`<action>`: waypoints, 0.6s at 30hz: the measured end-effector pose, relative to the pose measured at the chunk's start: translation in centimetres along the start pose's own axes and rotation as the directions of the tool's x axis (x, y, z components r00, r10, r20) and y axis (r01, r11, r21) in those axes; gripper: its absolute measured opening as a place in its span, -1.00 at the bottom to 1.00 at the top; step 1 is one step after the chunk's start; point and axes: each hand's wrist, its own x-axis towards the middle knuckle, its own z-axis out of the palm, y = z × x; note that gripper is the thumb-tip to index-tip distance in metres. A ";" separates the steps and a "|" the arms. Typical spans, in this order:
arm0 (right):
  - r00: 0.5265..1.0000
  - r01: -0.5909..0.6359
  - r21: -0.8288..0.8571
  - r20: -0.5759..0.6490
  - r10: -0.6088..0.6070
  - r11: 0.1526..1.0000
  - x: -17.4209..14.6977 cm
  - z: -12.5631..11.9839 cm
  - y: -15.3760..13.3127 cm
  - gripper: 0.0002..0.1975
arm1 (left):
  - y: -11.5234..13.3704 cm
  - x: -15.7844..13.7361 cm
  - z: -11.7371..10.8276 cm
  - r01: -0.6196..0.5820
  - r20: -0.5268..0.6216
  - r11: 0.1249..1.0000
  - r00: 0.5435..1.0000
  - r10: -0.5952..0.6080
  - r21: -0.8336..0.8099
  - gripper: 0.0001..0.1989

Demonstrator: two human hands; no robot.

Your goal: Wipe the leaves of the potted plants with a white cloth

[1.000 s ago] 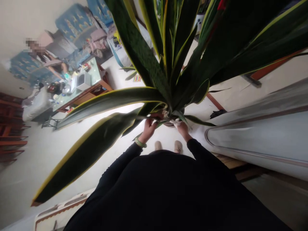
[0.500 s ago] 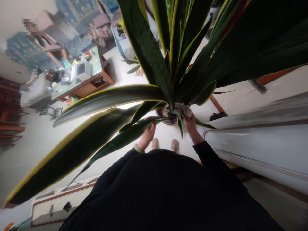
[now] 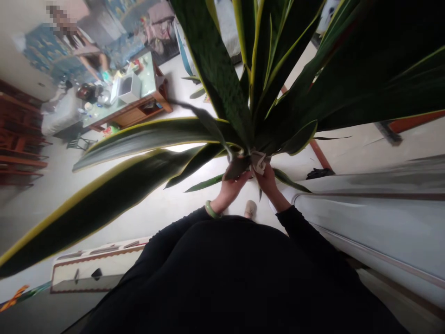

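Observation:
A large snake plant with long, yellow-edged dark leaves stands before me and fills the upper middle of the head view. Near its base, my left hand, with a green bangle at the wrist, is closed around a dark leaf. Right beside it, my right hand grips a crumpled pale cloth at the foot of the leaves. The hands are close together, with some fingertips hidden behind the leaf and cloth. Hands and leaves mostly cover the pot.
A long white appliance or cabinet runs along my right. Further off at left, a person is by a glass-topped table with a white box. A patterned cover lies at lower left. My shoe shows on the pale floor.
My left hand has moved right and inward to the plant's base, beside my right hand. A narrow dark leaf now slants up to the left across the other leaves. The view has shifted slightly.

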 end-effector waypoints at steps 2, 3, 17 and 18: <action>1.000 -0.017 0.002 0.020 0.017 1.000 -0.1 0.0 -0.1 -0.55 | 0.3 0.4 0.4 -0.086 -0.091 0.996 0.992 0.086 0.012 -0.38; 0.999 -0.041 0.008 0.022 0.040 0.999 -0.1 -0.2 -0.1 -0.55 | 0.6 0.5 0.4 -0.110 -0.124 0.994 0.986 0.111 0.014 -0.39; 0.993 0.049 0.256 0.091 -0.075 0.965 3.0 -2.0 -10.6 -0.36 | 3.7 0.1 -0.4 -0.141 -0.106 0.990 0.985 0.139 -0.009 -0.41; 0.993 0.050 0.270 0.090 -0.077 0.961 2.9 -1.8 -10.8 -0.34 | 4.0 0.1 -0.4 -0.143 -0.115 0.990 0.983 0.144 0.014 -0.43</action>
